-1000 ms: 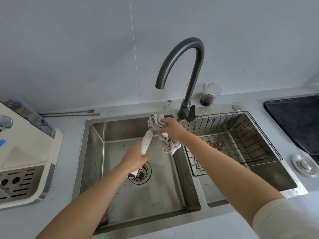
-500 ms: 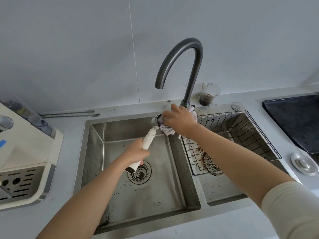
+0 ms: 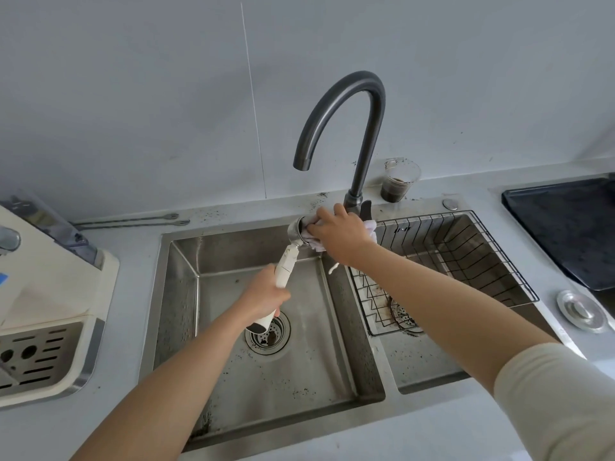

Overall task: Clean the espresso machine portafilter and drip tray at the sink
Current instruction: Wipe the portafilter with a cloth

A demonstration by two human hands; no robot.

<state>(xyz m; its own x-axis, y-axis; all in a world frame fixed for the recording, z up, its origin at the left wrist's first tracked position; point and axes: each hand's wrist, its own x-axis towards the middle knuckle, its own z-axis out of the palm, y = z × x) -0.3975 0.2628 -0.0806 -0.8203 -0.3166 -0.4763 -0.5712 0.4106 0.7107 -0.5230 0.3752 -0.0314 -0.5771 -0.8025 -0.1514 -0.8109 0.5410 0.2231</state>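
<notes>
The portafilter has a cream handle and a steel basket head, and it slants up over the left sink basin. My left hand grips the handle low down. My right hand presses a pale cloth into the basket head, near the base of the dark tap. Most of the cloth is hidden under my fingers. The drip tray, with a slotted steel grate, sits in the cream espresso machine at the far left.
A wire basket hangs in the right basin, with coffee grounds below it. A plastic cup of dark liquid stands behind the tap. A black tray and a steel drain lid lie at the right. Two thin stirrers rest behind the sink.
My right hand has pushed the cloth from the outside of the portafilter into its basket head. The portafilter head has risen toward the tap base. The view has shifted slightly.
</notes>
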